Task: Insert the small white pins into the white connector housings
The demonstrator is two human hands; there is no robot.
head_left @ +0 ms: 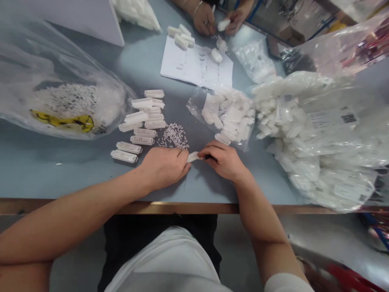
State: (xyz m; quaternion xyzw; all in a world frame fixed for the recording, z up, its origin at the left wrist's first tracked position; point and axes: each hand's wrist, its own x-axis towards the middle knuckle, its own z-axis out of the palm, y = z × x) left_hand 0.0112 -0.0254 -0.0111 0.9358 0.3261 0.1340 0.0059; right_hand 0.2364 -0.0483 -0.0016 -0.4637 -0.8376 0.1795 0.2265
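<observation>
Hands, left (162, 168) and right (223, 162), both pinching one white connector housing (192, 157), eleven more alongside

We counted one paper sheet (194, 67), with about five white connector housings (180, 41) lying on it. Around that sheet we counted six clear plastic bags (60, 77), and below it about a dozen more housings, beside one heap of tiny white pins (174, 136).

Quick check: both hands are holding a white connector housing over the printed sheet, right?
No: the head view shows the left hand and right hand holding the white connector housing over the grey-blue table, not the printed sheet.
</observation>
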